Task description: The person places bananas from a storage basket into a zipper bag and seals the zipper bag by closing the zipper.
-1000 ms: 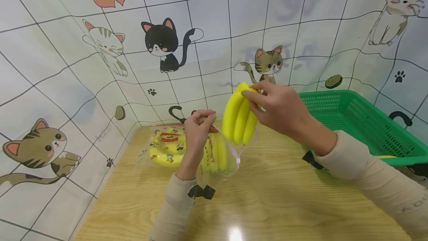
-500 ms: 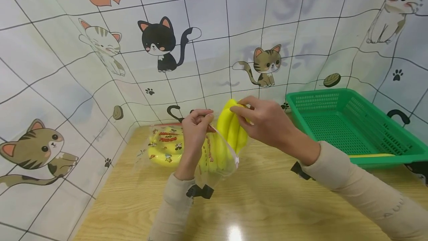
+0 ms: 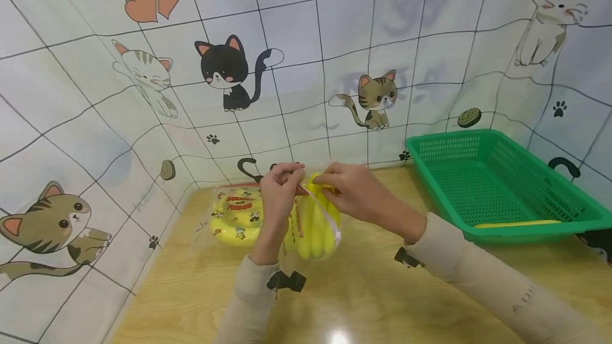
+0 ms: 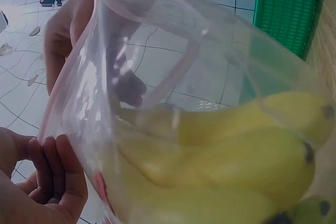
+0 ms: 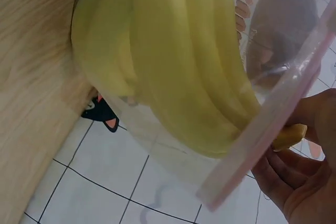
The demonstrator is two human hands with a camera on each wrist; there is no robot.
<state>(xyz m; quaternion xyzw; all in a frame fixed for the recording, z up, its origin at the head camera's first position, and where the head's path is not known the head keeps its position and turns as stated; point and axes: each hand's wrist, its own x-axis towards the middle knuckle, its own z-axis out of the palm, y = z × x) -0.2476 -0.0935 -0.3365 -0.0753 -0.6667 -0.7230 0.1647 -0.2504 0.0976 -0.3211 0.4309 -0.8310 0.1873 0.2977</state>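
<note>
A clear zip bag (image 3: 239, 216) with red and cartoon print lies on the table, several yellow bananas showing through it. My left hand (image 3: 279, 190) pinches the bag's pale zip edge and holds the mouth up. My right hand (image 3: 354, 190) grips the stem end of a bunch of bananas (image 5: 173, 61) at the bag's mouth. The bodies of that bunch are inside the plastic, as the right wrist view shows, with the stem (image 5: 289, 137) between thumb and fingers. In the left wrist view the pinkish zip strip (image 4: 68, 82) runs up from the left fingertips.
To the right stands a green plastic basket (image 3: 425, 174) with a thin yellow item (image 3: 518, 224) lying along its near side. A cat-printed, tile-patterned sheet (image 3: 306, 68) hangs behind the wooden table (image 3: 363, 285) and along its left side.
My right hand has moved left and down, carrying the banana bunch from above the bag into its mouth. My left hand keeps holding the bag's edge in about the same place.
</note>
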